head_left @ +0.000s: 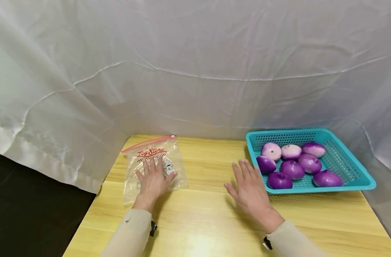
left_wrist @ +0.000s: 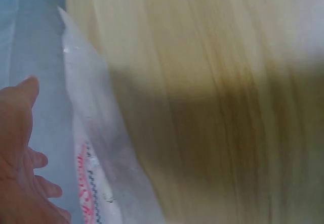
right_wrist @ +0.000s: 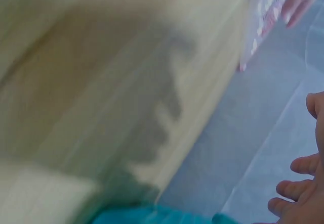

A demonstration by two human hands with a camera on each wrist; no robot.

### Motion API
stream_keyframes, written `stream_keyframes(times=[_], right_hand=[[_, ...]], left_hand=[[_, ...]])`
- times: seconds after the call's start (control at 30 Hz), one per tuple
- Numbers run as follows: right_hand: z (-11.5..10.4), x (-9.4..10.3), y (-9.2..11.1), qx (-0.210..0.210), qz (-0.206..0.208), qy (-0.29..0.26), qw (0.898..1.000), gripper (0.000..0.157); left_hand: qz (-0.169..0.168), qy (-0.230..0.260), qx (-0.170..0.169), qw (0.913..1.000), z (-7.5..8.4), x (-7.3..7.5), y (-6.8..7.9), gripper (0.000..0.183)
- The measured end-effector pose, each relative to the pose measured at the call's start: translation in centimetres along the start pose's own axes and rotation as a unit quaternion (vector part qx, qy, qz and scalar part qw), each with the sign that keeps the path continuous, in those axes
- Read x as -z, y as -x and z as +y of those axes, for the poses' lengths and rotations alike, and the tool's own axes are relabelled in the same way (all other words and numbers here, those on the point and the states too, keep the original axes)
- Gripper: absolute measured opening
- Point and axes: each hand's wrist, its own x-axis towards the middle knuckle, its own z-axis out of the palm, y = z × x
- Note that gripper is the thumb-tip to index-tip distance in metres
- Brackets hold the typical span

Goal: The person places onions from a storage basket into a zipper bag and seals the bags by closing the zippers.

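A clear zip bag [head_left: 179, 171] with a red slider strip and red "Toy Story" lettering lies flat on the left of the table. My left hand [head_left: 154, 182] is spread palm down over it, fingers straight, overlapping its printed picture in the head view. In the left wrist view the bag [left_wrist: 96, 97] lies beyond the extended thumb and fingers. My right hand [head_left: 250, 191] hovers over the table with fingers straight, holding nothing, just left of a teal plastic basket [head_left: 352, 157]. Several purple onions [head_left: 292, 169] sit inside that basket, mostly toward its left side.
The wooden table [head_left: 201, 210] meets a pale hanging cloth [head_left: 195, 100] along its back edge. More cloth hangs at both sides. Beyond the table's left edge is a dark area [head_left: 31, 203]. The basket stands at the back right.
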Motion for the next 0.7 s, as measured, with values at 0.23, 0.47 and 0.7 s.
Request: stream_keyframes(times=[0.23,0.47,0.7], right_hand=[[-1.5,-2.4,0.5,-0.002,-0.066,-0.016,0.998,0.071],[-1.4,-3.8,1.3,-0.013,-0.108,-0.007,0.994,0.070],[-1.0,-4.3,1.9,-0.022,-0.134,-0.010,0.991,0.071]], left_hand=[[-0.076,-0.014,0.044,0.9960,0.3,-1.3,-1.1,0.097],[-0.129,-0.019,0.029,0.9910,1.4,-2.6,-0.8,0.097],[-0.152,-0.052,-0.021,0.9868,3.1,-3.0,0.3,0.094]])
